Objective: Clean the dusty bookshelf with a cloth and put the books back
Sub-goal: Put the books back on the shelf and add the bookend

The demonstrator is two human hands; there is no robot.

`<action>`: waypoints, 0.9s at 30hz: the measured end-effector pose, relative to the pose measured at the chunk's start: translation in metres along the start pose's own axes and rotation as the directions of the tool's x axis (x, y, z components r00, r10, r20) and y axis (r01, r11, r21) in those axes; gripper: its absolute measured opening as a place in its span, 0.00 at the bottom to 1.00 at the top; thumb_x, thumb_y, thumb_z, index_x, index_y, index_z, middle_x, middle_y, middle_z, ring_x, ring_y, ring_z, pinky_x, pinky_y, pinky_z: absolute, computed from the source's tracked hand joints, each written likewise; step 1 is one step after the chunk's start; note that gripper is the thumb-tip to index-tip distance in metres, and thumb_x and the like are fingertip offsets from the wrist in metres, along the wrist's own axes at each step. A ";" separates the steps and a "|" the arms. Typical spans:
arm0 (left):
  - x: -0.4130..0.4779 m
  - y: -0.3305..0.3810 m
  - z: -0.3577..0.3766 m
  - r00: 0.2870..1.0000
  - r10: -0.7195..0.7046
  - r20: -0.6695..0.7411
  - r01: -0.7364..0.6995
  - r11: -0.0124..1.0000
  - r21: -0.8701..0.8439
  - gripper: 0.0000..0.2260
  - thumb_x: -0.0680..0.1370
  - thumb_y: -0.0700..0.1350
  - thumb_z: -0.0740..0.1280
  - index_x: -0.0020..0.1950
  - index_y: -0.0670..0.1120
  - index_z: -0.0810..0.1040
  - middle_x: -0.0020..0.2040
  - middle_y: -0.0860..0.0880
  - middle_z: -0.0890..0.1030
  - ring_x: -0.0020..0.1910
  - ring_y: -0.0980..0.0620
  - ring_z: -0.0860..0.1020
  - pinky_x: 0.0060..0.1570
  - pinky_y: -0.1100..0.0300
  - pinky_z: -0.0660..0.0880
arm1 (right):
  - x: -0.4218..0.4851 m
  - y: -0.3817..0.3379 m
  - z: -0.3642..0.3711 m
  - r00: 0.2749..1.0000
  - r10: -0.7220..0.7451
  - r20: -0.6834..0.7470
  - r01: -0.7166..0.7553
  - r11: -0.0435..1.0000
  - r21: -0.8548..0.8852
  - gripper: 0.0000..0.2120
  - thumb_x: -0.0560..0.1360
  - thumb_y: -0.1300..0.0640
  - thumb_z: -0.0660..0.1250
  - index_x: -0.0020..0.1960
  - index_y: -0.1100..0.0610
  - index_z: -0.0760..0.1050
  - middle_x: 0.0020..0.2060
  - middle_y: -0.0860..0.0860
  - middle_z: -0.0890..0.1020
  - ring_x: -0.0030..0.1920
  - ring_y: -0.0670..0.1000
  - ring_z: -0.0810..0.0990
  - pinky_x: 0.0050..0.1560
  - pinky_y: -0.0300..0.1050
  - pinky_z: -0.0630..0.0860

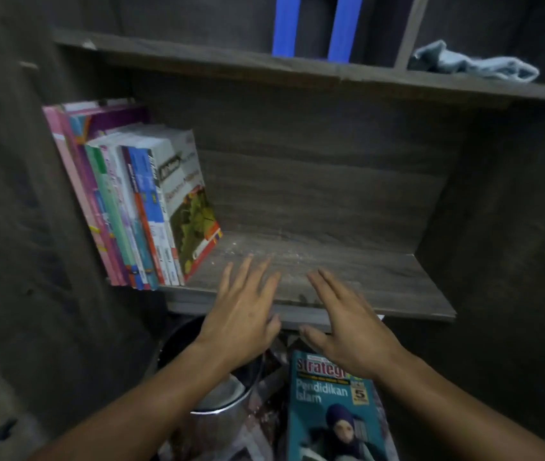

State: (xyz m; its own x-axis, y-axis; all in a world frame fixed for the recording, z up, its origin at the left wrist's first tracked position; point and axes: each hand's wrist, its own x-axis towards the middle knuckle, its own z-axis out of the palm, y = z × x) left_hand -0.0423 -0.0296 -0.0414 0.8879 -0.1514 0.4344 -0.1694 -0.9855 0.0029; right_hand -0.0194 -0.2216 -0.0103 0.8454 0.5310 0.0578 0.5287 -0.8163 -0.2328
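Grip slack: left hand (244, 314), right hand (347, 324) below cloth (474, 63).

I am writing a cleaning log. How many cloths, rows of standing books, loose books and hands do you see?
Cloth: 1
Row of standing books: 1
Loose book: 1
Hands: 2, left hand and right hand
Total: 5

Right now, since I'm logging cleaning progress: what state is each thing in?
Left hand: open, empty.
Right hand: open, empty.
Cloth: crumpled, lying untouched on the upper shelf.
Lower shelf: dusty, right part bare.
Row of books: standing at the left end.
Teal book: lying below, cover up.
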 end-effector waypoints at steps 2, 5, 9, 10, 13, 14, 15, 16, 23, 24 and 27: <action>-0.003 0.022 0.017 0.999 0.011 0.048 -0.009 0.999 -0.034 0.30 0.73 0.55 0.66 0.72 0.43 0.68 0.72 0.41 0.69 0.74 0.39 0.64 0.71 0.39 0.62 | -0.012 0.018 0.005 0.998 0.053 0.019 -0.054 0.998 0.026 0.40 0.79 0.40 0.61 0.80 0.46 0.39 0.80 0.46 0.43 0.79 0.47 0.44 0.78 0.50 0.45; -0.006 0.052 0.040 0.993 0.021 0.116 -0.011 0.996 -0.092 0.29 0.80 0.56 0.58 0.78 0.47 0.57 0.78 0.45 0.57 0.78 0.43 0.50 0.76 0.43 0.47 | -0.027 0.045 0.019 0.994 0.105 0.033 -0.106 0.993 0.045 0.40 0.79 0.41 0.62 0.80 0.46 0.40 0.80 0.47 0.44 0.79 0.49 0.47 0.78 0.50 0.48; -0.010 0.080 0.070 0.982 0.061 0.179 -0.029 0.984 -0.174 0.28 0.80 0.56 0.58 0.78 0.47 0.56 0.78 0.46 0.57 0.78 0.44 0.50 0.76 0.45 0.47 | -0.040 0.076 0.043 0.983 0.176 0.042 -0.179 0.981 0.073 0.40 0.79 0.42 0.63 0.81 0.50 0.43 0.80 0.50 0.47 0.79 0.51 0.49 0.78 0.52 0.53; -0.011 0.085 0.079 0.981 0.070 0.182 -0.033 0.979 -0.199 0.28 0.80 0.56 0.58 0.77 0.46 0.58 0.78 0.46 0.59 0.78 0.43 0.52 0.76 0.46 0.48 | -0.042 0.083 0.050 0.976 0.209 0.060 -0.213 0.974 0.078 0.40 0.79 0.42 0.63 0.81 0.51 0.43 0.80 0.50 0.48 0.79 0.51 0.51 0.77 0.53 0.55; -0.017 0.095 0.107 0.971 0.067 0.228 -0.008 0.967 -0.253 0.29 0.78 0.56 0.59 0.77 0.46 0.60 0.77 0.46 0.62 0.77 0.43 0.55 0.75 0.48 0.50 | -0.043 0.102 0.074 0.949 0.301 0.093 -0.310 0.945 0.100 0.39 0.78 0.43 0.64 0.80 0.52 0.47 0.80 0.52 0.53 0.78 0.53 0.57 0.76 0.53 0.59; -0.021 0.097 0.118 0.961 0.057 0.271 0.016 0.965 -0.261 0.29 0.78 0.55 0.59 0.77 0.46 0.60 0.77 0.45 0.61 0.77 0.43 0.55 0.75 0.49 0.50 | -0.043 0.108 0.083 0.936 0.332 0.116 -0.345 0.931 0.117 0.39 0.78 0.44 0.65 0.80 0.53 0.48 0.80 0.52 0.54 0.77 0.53 0.58 0.75 0.53 0.60; -0.025 0.097 0.130 0.951 0.045 0.305 0.041 0.962 -0.269 0.29 0.79 0.55 0.60 0.77 0.46 0.60 0.77 0.45 0.61 0.77 0.43 0.56 0.75 0.49 0.51 | -0.043 0.114 0.093 0.922 0.361 0.143 -0.380 0.914 0.141 0.38 0.78 0.45 0.65 0.80 0.52 0.48 0.79 0.52 0.55 0.77 0.54 0.60 0.75 0.53 0.62; -0.030 0.097 0.143 0.946 0.028 0.324 0.069 0.957 -0.283 0.28 0.78 0.54 0.60 0.76 0.45 0.61 0.76 0.45 0.63 0.76 0.43 0.58 0.74 0.50 0.53 | -0.044 0.119 0.102 0.907 0.385 0.169 -0.411 0.897 0.164 0.37 0.79 0.46 0.65 0.80 0.52 0.49 0.79 0.52 0.56 0.76 0.54 0.61 0.74 0.53 0.63; -0.071 0.099 0.218 0.845 -0.155 0.513 0.371 0.860 -0.351 0.29 0.78 0.55 0.65 0.75 0.47 0.61 0.74 0.47 0.63 0.69 0.49 0.67 0.67 0.58 0.66 | -0.054 0.156 0.177 0.787 0.506 0.353 -0.608 0.732 0.308 0.34 0.76 0.44 0.67 0.77 0.50 0.58 0.73 0.52 0.67 0.69 0.54 0.71 0.68 0.54 0.71; -0.076 0.099 0.226 0.831 -0.185 0.524 0.412 0.838 -0.358 0.31 0.77 0.56 0.66 0.76 0.47 0.60 0.74 0.46 0.62 0.69 0.49 0.67 0.65 0.58 0.68 | -0.054 0.163 0.188 0.767 0.524 0.370 -0.636 0.699 0.328 0.33 0.75 0.42 0.68 0.75 0.49 0.60 0.71 0.52 0.70 0.66 0.54 0.73 0.66 0.55 0.73; -0.093 0.102 0.253 0.752 -0.300 0.587 0.604 0.669 -0.433 0.42 0.71 0.67 0.67 0.77 0.48 0.57 0.73 0.44 0.64 0.67 0.44 0.71 0.61 0.51 0.73 | -0.055 0.172 0.210 0.717 0.567 0.406 -0.697 0.584 0.416 0.28 0.75 0.43 0.68 0.71 0.47 0.62 0.64 0.49 0.75 0.59 0.51 0.76 0.60 0.53 0.76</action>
State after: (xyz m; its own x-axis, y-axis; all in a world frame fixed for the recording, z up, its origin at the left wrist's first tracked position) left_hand -0.0334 -0.1359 -0.3095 0.9695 0.1367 -0.2033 0.2384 -0.7178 0.6541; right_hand 0.0094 -0.3434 -0.2571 0.8748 0.0098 -0.4844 -0.3127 -0.7521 -0.5801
